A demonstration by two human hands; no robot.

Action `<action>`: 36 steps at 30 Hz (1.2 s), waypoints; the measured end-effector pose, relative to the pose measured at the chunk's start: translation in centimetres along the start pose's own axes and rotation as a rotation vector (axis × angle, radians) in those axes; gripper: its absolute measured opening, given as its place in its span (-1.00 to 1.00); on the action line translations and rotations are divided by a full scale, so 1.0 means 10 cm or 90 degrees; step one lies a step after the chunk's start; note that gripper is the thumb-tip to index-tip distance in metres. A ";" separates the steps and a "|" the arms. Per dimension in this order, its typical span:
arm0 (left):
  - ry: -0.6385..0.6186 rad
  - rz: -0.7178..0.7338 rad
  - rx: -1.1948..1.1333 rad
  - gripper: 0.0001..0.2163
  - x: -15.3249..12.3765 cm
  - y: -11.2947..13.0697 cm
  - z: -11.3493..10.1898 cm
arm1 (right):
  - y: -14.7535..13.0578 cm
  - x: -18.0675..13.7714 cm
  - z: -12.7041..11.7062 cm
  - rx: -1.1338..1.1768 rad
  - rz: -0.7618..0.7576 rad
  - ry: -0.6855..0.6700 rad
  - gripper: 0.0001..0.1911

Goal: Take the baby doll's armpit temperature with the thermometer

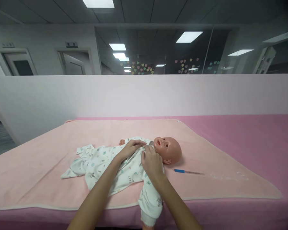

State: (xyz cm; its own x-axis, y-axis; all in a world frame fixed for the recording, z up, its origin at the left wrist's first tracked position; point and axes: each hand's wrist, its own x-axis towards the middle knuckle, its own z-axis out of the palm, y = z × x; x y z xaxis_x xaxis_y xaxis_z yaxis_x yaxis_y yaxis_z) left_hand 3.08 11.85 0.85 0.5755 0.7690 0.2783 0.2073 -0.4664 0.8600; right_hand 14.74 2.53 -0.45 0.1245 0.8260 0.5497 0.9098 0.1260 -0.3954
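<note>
A baby doll (170, 150) lies on its back, its head to the right, in a white romper (132, 172) with small printed figures. My left hand (132, 149) is on the romper's upper chest, fingers bent at the cloth near the neck. Beside it, just below the doll's chin, my right hand (152, 160) has its fingers curled on the collar. Both hands seem to pinch the fabric; their fingertips are partly hidden. One sleeved arm of the doll hangs over the near edge, between my forearms.
Under the doll is a light pink blanket (38, 169) on a darker pink table cover (254, 143). A slim stick, clear with a blue end (179, 171), perhaps a thermometer, lies right of the doll's head. Behind stands a low white wall (144, 95) with glass above it.
</note>
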 end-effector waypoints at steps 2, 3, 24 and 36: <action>0.009 -0.006 -0.002 -0.74 0.00 0.00 -0.01 | -0.01 0.04 0.14 -0.014 0.008 0.015 -0.67; 0.008 -0.006 -0.001 -0.74 0.00 0.00 -0.01 | 0.02 0.04 0.19 0.010 0.006 0.042 -0.66; -0.023 -0.010 0.035 -0.74 -0.03 0.14 0.02 | 0.19 0.02 0.32 0.378 -0.010 0.321 -0.81; -0.020 -0.069 -0.070 -0.71 -0.05 0.12 0.01 | 0.21 0.03 0.34 0.365 -0.046 0.297 -0.79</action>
State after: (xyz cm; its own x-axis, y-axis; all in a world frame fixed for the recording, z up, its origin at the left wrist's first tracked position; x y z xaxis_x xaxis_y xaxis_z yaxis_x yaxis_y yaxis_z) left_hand 3.08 10.86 1.75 0.5789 0.7977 0.1688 0.1828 -0.3287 0.9266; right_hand 15.36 4.91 -3.62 0.3434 0.5023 0.7936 0.5883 0.5436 -0.5986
